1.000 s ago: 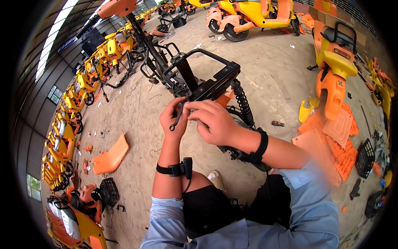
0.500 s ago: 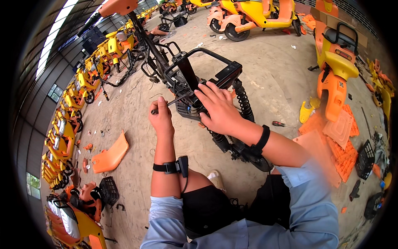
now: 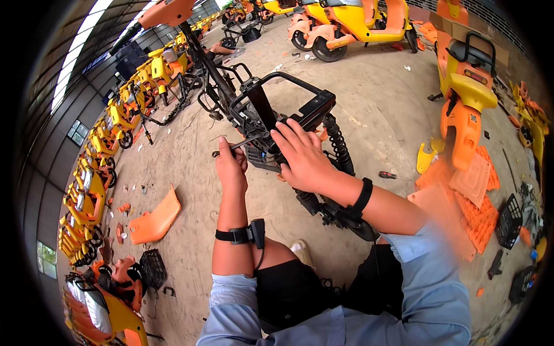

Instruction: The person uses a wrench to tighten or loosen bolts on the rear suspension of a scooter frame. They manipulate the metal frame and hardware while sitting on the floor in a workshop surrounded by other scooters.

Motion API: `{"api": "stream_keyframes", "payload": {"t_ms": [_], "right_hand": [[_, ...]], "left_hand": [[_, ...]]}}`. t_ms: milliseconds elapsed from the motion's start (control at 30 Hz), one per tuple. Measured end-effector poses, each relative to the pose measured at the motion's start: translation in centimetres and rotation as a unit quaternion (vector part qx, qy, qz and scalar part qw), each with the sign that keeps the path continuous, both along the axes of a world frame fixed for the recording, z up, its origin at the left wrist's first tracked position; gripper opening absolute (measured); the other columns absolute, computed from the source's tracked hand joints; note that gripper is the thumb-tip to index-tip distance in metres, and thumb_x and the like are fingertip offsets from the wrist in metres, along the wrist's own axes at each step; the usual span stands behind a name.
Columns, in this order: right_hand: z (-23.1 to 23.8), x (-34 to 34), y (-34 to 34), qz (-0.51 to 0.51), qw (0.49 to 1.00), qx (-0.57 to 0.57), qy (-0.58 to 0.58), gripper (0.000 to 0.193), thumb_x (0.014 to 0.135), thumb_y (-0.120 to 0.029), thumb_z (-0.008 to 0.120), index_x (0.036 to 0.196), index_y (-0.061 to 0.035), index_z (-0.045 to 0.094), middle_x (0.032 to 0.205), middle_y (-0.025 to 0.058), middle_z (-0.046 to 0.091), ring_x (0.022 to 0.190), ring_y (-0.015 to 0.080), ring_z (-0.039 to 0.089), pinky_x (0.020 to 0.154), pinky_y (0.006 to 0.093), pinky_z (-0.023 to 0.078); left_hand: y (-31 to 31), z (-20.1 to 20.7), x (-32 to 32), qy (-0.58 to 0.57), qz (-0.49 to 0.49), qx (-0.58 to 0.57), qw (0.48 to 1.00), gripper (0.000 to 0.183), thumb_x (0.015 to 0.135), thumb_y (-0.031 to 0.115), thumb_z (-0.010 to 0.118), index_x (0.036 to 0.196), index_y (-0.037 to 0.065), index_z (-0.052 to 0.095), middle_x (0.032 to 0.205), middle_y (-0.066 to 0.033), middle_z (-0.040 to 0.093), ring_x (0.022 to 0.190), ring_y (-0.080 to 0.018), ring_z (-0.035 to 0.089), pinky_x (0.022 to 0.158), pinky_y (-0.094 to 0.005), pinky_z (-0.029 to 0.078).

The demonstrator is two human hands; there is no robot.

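A stripped black scooter frame (image 3: 261, 106) with an orange front piece (image 3: 167, 12) stands before me. My left hand (image 3: 232, 168) is closed around a slim dark wrench (image 3: 249, 140), whose far end reaches into the middle of the frame. What that end sits on is too small to make out. Fingers stretched out, my right hand (image 3: 303, 155) lies against the frame beside the wrench's far end. Under its palm, part of the frame is hidden. A black coil-spring shock absorber (image 3: 339, 144) rises just right of this hand.
On the floor, a screwdriver (image 3: 388, 175) lies to the right, near stacked orange panels (image 3: 461, 179). A curved orange panel (image 3: 156, 216) lies left. Yellow-and-orange scooters (image 3: 86, 196) line the left side; others (image 3: 369, 23) stand at the back. Black baskets (image 3: 509, 222) lie far right.
My left hand has shifted slightly right and down, still holding the wrench, and its fingers have turned a little. My right hand stays nearly in place against the frame.
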State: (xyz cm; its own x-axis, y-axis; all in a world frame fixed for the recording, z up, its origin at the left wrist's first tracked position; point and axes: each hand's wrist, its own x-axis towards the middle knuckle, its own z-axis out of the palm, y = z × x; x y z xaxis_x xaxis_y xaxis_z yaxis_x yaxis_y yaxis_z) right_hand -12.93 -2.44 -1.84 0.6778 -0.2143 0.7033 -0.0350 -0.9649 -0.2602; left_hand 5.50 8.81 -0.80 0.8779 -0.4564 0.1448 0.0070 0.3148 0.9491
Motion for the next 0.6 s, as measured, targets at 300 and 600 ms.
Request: {"api": "stream_keyframes", "payload": {"t_ms": [300, 600], "right_hand": [[0.6, -0.1, 0.2, -0.005, 1.0, 0.013, 0.006, 0.066, 0.086, -0.015, 0.066, 0.146, 0.002, 0.044, 0.156, 0.0216, 0.037, 0.149, 0.0387, 0.027, 0.113, 0.0538, 0.026], [4.5, -0.1, 2.4, 0.198, 0.889, 0.404, -0.083, 0.053, 0.104, -0.033, 0.058, 0.137, 0.0061, 0.047, 0.121, 0.0195, 0.067, 0.115, 0.026, 0.062, 0.097, 0.0393, 0.045]], "left_hand": [[0.3, 2.0, -1.1, 0.118, -0.046, -0.163, 0.978, 0.048, 0.107, 0.051, 0.046, 0.084, 0.01, 0.051, 0.06, 0.0028, 0.037, 0.049, -0.0108, 0.03, 0.045, -0.0286, 0.023], [-0.9, 0.3, -6.6, -0.449, 0.108, -0.036, 0.886, 0.041, 0.11, 0.038, 0.044, 0.109, 0.0, 0.058, 0.074, -0.0014, 0.057, 0.063, -0.0081, 0.051, 0.058, -0.024, 0.042]]}}
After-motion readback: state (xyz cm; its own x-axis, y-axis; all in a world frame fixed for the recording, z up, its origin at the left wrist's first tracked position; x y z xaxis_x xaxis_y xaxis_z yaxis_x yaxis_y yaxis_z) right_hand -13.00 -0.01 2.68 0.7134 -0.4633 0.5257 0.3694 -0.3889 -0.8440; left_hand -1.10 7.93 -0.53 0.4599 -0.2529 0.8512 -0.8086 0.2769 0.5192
